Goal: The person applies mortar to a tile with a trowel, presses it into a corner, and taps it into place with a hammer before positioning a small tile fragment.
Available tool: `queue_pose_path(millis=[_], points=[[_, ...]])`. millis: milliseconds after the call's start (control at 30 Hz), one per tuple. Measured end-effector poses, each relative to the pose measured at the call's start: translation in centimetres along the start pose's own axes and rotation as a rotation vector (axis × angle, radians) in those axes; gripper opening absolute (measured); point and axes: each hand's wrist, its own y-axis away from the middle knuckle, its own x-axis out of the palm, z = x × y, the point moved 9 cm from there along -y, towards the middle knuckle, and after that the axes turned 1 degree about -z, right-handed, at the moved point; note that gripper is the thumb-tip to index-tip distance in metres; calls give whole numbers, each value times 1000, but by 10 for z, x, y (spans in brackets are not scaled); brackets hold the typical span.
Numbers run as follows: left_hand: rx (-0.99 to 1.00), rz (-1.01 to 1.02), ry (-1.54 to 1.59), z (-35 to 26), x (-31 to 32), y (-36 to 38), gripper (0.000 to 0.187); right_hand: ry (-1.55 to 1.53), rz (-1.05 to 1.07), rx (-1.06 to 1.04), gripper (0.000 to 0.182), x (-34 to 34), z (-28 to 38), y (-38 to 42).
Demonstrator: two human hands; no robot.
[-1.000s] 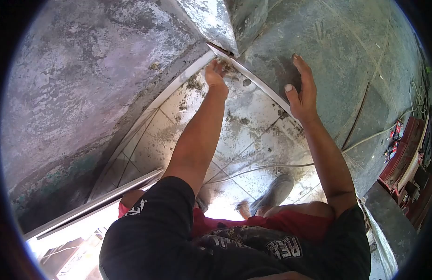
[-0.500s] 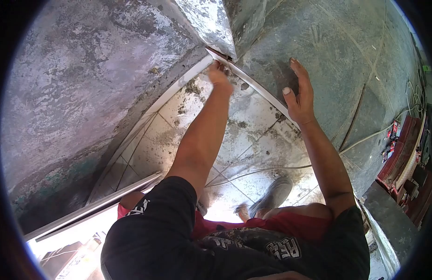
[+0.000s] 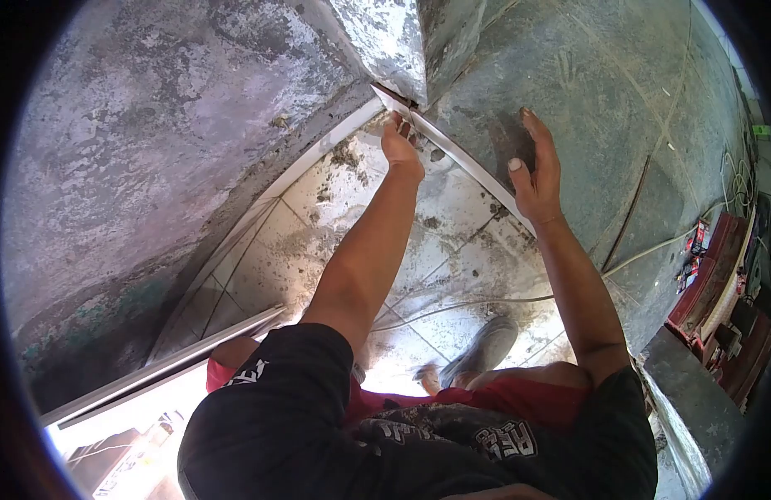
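Note:
My left hand [image 3: 401,150] reaches into the corner with its fingers stretched up and slightly apart. The fingertips touch the lower part of a short white tile strip [image 3: 392,100], which stands at the foot of the wall corner. My right hand [image 3: 538,177] is open at the grey wall on the right, thumb apart from the fingers. Whether its palm presses on the wall is hard to see. Long white skirting tiles run from the corner along the left wall [image 3: 325,146] and the right wall [image 3: 469,162].
Dirt and mortar crumbs lie on the white floor tiles [image 3: 435,242]. A cable [image 3: 460,303] crosses the floor near my shoe [image 3: 485,350]. At the right stand dark red furnishings [image 3: 714,267] with small items. A pale frame edge [image 3: 164,367] lies at lower left.
My left hand, blurred and more curled before, has turned and now has its fingers extended against the tile strip. My right hand stays at the wall.

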Motion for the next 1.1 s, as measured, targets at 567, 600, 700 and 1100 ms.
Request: queue_pose_path(millis=[567, 600, 700, 1100], points=[[-81, 41, -2, -2, 23, 28, 47, 1, -5, 27, 64, -2, -1, 2], [-82, 41, 1, 0, 20, 17, 43, 0, -4, 30, 64, -2, -1, 1], [-85, 39, 37, -4, 20, 0, 37, -24, -4, 15, 64, -2, -2, 2], [-46, 32, -213, -81, 29, 6, 29, -15, -7, 32, 61, -1, -3, 2]])
